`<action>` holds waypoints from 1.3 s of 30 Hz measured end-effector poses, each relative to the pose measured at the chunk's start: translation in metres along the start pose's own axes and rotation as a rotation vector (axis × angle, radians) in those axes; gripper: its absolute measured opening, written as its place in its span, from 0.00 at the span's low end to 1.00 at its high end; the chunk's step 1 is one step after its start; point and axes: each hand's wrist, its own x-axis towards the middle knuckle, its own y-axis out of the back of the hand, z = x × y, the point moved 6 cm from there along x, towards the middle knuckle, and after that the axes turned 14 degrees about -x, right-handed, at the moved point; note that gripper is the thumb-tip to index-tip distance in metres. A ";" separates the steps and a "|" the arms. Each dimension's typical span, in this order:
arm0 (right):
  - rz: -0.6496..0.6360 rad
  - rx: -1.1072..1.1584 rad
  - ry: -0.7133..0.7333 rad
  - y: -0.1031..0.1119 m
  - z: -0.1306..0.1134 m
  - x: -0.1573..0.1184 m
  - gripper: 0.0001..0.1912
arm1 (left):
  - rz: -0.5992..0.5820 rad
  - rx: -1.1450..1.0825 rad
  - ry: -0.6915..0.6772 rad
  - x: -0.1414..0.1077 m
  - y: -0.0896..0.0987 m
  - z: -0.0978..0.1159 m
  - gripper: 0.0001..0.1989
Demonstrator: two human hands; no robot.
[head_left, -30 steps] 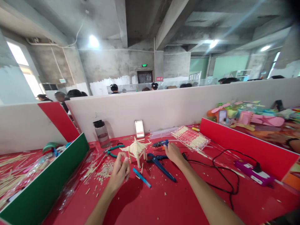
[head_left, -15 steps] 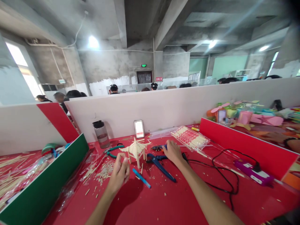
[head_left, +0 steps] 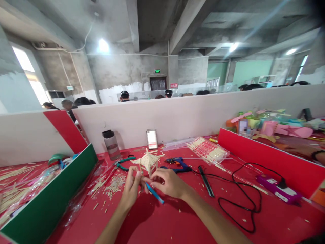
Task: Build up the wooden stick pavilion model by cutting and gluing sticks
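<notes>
My left hand (head_left: 131, 185) is closed in a pinch in front of a small pavilion model (head_left: 147, 160) made of thin wooden sticks. Close beside it, my right hand (head_left: 169, 183) has its thumb and fingers pinched together. The fingertips of both hands nearly meet; whatever they hold is too small or hidden. Under the fingers lies a light-blue pen-like stick (head_left: 156, 195), its upper end covered. Behind my right hand rests a blue glue gun (head_left: 180, 164). Teal-handled pliers (head_left: 124, 163) lie left of the model.
A dark utility knife (head_left: 206, 182) and a black cable (head_left: 235, 183) running by a purple power strip (head_left: 278, 189) lie to the right. Bagged sticks (head_left: 207, 149), a phone (head_left: 152, 139) and a water bottle (head_left: 111, 145) stand or lie farther back. Green (head_left: 53, 193) and red (head_left: 269, 159) dividers flank the table.
My right hand has left the glue gun and come left and down to my left hand. The utility knife now shows; the long blue-handled tool is no longer visible.
</notes>
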 end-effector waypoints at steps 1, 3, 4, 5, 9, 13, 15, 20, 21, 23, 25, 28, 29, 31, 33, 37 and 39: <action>0.011 -0.005 -0.011 0.000 0.003 0.000 0.05 | 0.002 -0.002 0.002 0.000 0.000 0.000 0.18; 0.031 -0.018 -0.024 0.002 0.009 0.001 0.04 | 0.003 -0.004 0.004 0.000 0.000 0.000 0.19; 0.040 -0.024 -0.028 0.003 0.011 0.001 0.04 | 0.003 -0.005 0.002 0.000 0.000 0.000 0.19; 0.045 -0.028 -0.028 0.004 0.012 0.001 0.04 | 0.002 -0.003 0.000 0.000 0.000 0.000 0.18; 0.057 -0.039 -0.027 0.007 0.013 0.002 0.05 | -0.003 0.011 -0.012 0.000 0.000 0.002 0.17; 0.071 -0.052 -0.035 0.006 0.013 0.003 0.06 | 0.009 -0.006 0.008 0.000 0.000 0.002 0.19; 0.088 -0.057 -0.043 0.004 0.014 0.003 0.06 | 0.012 -0.020 0.018 0.000 0.000 0.001 0.19; 0.107 -0.061 -0.081 -0.004 0.020 0.003 0.04 | 0.004 0.000 0.009 0.000 0.001 0.000 0.18; 0.108 -0.059 -0.089 -0.006 0.022 0.002 0.04 | -0.001 0.008 0.006 0.000 0.001 -0.001 0.18; 0.119 -0.054 -0.104 -0.007 0.024 0.002 0.04 | -0.016 0.016 0.007 -0.001 0.000 -0.002 0.17; 0.133 -0.060 -0.118 -0.008 0.025 0.001 0.04 | -0.028 0.018 0.010 -0.001 0.000 -0.004 0.16; 0.139 -0.083 -0.133 -0.008 0.025 0.002 0.04 | -0.034 0.028 0.003 -0.001 0.000 -0.004 0.15; 0.134 -0.093 -0.139 -0.007 0.026 0.001 0.05 | -0.032 0.032 -0.004 -0.001 0.000 -0.003 0.15; 0.098 -0.120 -0.142 -0.007 0.027 0.001 0.05 | -0.022 0.037 -0.018 -0.001 -0.001 0.000 0.15; 0.014 -0.147 -0.117 -0.007 0.027 -0.001 0.05 | -0.010 0.040 -0.028 -0.001 -0.001 0.004 0.15; -0.155 -0.133 -0.046 -0.005 0.022 -0.005 0.03 | -0.007 0.072 -0.059 -0.001 -0.001 0.010 0.14; -0.153 -0.095 -0.014 0.000 0.017 -0.005 0.05 | -0.004 0.111 -0.097 -0.001 0.002 0.012 0.13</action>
